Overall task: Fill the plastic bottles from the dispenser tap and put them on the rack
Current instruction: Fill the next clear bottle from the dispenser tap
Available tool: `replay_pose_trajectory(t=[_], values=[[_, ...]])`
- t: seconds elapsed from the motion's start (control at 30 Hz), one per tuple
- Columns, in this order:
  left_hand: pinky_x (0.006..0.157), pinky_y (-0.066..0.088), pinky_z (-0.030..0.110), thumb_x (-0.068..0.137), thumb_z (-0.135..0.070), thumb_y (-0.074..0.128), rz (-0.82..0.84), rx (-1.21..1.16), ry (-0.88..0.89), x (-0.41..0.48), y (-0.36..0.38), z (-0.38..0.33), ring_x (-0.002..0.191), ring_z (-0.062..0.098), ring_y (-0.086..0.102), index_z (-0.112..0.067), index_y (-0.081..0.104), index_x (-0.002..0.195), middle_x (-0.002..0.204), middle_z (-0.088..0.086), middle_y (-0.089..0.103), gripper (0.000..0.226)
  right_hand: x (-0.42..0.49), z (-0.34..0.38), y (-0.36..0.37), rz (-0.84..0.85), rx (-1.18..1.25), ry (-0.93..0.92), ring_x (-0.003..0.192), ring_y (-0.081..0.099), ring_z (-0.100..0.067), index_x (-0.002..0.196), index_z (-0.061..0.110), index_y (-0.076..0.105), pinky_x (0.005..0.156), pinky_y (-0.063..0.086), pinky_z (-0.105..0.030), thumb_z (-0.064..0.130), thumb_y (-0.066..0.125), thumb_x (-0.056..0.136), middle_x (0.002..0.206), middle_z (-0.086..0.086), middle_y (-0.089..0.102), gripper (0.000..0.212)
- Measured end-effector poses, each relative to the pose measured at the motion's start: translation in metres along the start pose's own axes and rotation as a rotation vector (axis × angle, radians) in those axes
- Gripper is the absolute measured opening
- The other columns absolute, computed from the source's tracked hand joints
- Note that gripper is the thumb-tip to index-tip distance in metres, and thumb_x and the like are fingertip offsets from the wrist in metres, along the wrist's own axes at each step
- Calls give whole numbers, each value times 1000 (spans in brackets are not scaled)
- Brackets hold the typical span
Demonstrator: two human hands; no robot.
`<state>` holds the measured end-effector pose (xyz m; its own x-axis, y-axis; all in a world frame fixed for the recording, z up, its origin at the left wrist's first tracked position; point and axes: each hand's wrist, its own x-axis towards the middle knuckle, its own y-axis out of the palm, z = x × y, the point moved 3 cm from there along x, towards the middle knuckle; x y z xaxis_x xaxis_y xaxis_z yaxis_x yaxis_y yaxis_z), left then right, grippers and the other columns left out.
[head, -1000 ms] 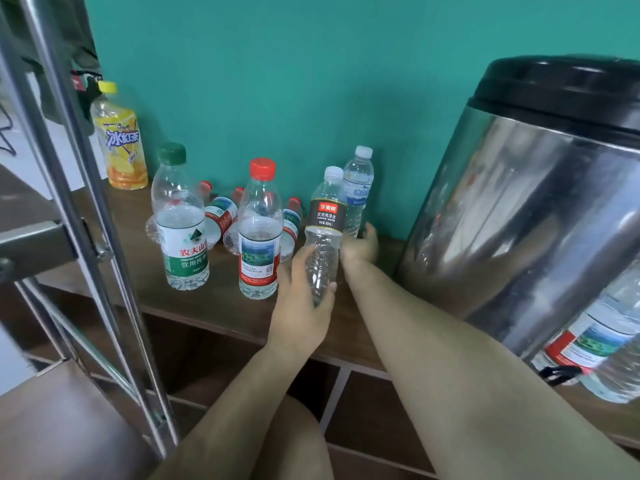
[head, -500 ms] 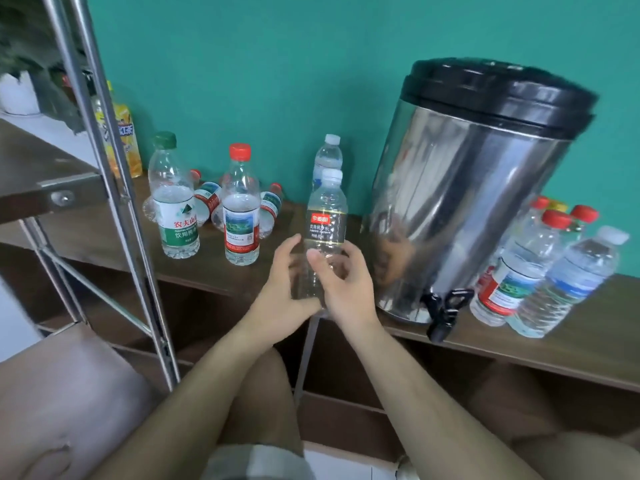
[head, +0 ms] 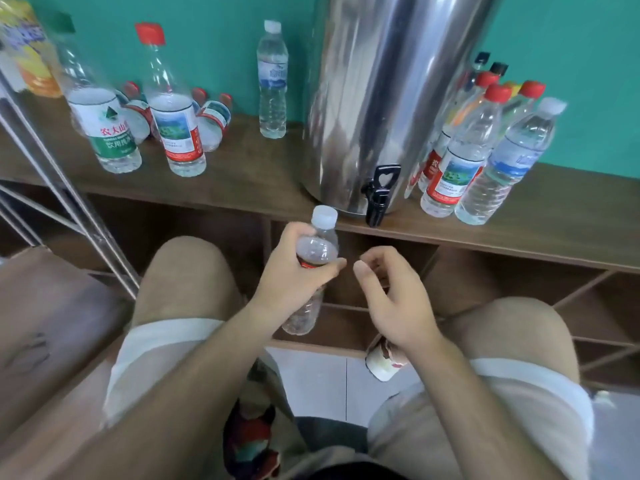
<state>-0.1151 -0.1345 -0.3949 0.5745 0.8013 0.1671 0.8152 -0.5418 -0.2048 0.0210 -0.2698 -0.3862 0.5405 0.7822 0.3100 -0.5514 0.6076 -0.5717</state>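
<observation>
My left hand (head: 294, 275) grips a small clear plastic bottle (head: 317, 249) with a white cap, held upright below the shelf edge, between my knees. My right hand (head: 388, 299) hovers just right of the bottle, fingers loosely curled, holding nothing. The steel dispenser (head: 381, 91) stands on the wooden shelf (head: 242, 181), and its black tap (head: 381, 194) juts over the shelf edge, above and to the right of the bottle's cap.
Several bottles stand or lie on the shelf left of the dispenser (head: 176, 109), and one slim bottle (head: 272, 81) stands by the wall. More bottles crowd its right side (head: 485, 150). A metal rack's legs (head: 69, 209) rise at left. A small cup (head: 382, 362) lies on the floor.
The bottle has come off the shelf and down in front of my knees. My right hand has let go of it; only my left hand holds it. The view has tilted downward.
</observation>
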Motion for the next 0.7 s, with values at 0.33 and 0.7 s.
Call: replay_pose_trajectory(t=[0.33, 0.7], values=[[87, 41, 40, 76, -36, 82, 211, 971, 312, 10, 55, 29, 109, 27, 58, -25, 52, 136, 122, 1, 60, 69, 22, -39, 11, 113, -430, 352, 82, 63, -26, 73, 25, 55, 73, 48, -39, 73, 16, 101, 81, 1, 66, 68], [91, 39, 41, 73, -30, 80, 228, 1010, 368, 33, 41, 22, 109, 27, 57, -23, 56, 131, 119, 0, 60, 64, 22, -36, 15, 143, -112, 128, 72, 56, -11, 102, 17, 52, 59, 39, -24, 52, 36, 109, 84, 2, 59, 39]])
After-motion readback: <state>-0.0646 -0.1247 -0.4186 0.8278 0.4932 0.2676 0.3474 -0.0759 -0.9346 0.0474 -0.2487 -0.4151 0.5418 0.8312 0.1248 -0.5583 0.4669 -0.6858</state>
